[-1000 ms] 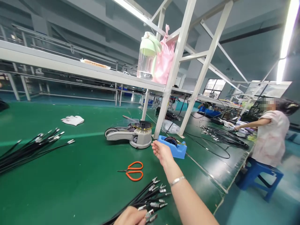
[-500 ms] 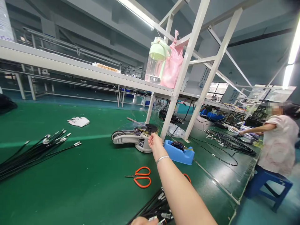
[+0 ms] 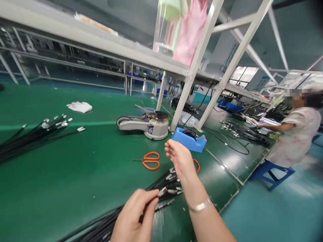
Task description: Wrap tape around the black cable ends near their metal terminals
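At the centre of the view, on a green workbench mat (image 3: 63, 201), the person's two hands work just above a bundle of black cables (image 3: 166, 185) with metal terminals, at 6 o'clock from the frame's centre. Left hand (image 3: 133, 215), 7 o'clock: fingers pressed together, pinching the cables near their metal ends. Right hand (image 3: 179, 159), 5 o'clock: raised just above the terminals, wearing a silver bracelet (image 3: 199, 205) at the wrist. Its fingers are half curled, with the thumb close to the forefinger; whether they grip anything small cannot be told.

Nearby objects: blue tape dispenser (image 3: 189, 141), 4 o'clock, just beyond the right fingertips; orange-handled scissors (image 3: 150, 160), 7 o'clock; grey electric tape dispenser (image 3: 148, 126), 9 o'clock, close to the centre. Farther out at 9 o'clock lie a second bundle of black cables (image 3: 32, 137) and white gloves (image 3: 79, 107).

Overhead at 12 o'clock, a white steel shelf (image 3: 101, 42) carries a clear bottle (image 3: 164, 37) beside a pink plastic bag (image 3: 190, 30). At 3 o'clock, a co-worker (image 3: 295, 141) stands beside a blue stool (image 3: 271, 174), one hand (image 3: 259, 125) reaching toward a coil of black cable (image 3: 242, 134).
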`<state>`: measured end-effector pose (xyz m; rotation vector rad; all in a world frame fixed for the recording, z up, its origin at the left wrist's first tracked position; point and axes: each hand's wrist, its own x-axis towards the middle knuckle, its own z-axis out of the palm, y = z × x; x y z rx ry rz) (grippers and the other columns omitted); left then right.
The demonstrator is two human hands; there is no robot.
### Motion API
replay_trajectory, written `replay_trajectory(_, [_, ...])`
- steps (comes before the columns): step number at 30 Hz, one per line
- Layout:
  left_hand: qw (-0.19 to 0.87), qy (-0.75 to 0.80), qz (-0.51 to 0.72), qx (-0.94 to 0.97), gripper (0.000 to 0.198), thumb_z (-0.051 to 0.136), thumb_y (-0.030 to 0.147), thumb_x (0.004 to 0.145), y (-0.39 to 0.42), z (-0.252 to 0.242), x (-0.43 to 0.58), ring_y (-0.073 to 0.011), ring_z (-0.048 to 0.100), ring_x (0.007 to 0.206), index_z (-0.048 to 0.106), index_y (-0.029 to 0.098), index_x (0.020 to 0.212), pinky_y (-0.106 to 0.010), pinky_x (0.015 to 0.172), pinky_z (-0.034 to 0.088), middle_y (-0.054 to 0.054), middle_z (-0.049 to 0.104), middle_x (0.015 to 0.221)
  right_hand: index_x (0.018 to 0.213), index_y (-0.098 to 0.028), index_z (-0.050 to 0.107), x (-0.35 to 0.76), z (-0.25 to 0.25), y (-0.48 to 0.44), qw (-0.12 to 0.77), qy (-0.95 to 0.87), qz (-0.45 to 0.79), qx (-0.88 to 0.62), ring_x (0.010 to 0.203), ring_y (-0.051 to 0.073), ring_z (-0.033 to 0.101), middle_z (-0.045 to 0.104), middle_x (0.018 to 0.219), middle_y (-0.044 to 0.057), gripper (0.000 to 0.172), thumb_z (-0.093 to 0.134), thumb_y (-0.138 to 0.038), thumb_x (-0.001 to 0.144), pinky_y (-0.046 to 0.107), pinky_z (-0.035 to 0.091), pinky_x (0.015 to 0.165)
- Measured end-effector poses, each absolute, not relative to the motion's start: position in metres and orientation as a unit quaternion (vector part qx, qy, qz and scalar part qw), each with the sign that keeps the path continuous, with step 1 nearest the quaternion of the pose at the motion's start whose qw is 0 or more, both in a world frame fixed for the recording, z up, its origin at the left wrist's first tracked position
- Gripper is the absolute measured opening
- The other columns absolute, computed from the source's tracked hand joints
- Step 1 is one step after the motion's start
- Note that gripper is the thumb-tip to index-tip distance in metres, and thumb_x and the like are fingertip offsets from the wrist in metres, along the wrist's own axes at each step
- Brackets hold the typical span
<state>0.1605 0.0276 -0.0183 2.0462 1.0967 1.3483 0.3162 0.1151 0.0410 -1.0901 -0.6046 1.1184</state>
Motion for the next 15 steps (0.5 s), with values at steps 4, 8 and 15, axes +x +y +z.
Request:
replay_trajectory(4, [0.250,0.448,0.483,0.710,0.008,0.055,0.028,0.087,0.021,-0.012,0.170,-0.0123,0.063,0.073,0.062,0.024,0.088,-0.019,0.068,0.050,0.002,0.065,0.078,0.076,-0.017,0.070,0.318,0.005,0.012,0.634,-0.317,0.461,-0.534,0.069,0.013,0.060,0.070,0.084,0.004,0.022,0.073,-0.037,0.071,0.023,0.048,0.062])
replay_trajectory(8, [0.255,0.449,0.477,0.712,0.005,0.055,0.025,0.086,0.016,-0.018,0.175,-0.0124,0.062,0.075,0.060,0.023,0.088,-0.021,0.070,0.050,0.003,0.065,0.080,0.078,-0.016,0.068,0.303,-0.018,-0.021,0.613,-0.333,0.488,-0.525,0.078,0.017,0.062,0.070,0.092,0.008,0.022,0.069,-0.038,0.076,0.028,0.050,0.070])
replay_trajectory(15, [0.231,0.427,0.468,0.738,0.008,0.053,0.020,0.086,0.014,-0.013,0.173,-0.0118,0.062,0.070,0.059,0.023,0.082,-0.021,0.066,0.049,0.003,0.064,0.076,0.072,-0.016,0.067,0.293,-0.008,-0.014,0.628,-0.304,0.507,-0.505,0.078,0.020,0.066,0.072,0.082,0.007,0.023,0.072,-0.039,0.071,0.030,0.054,0.069])
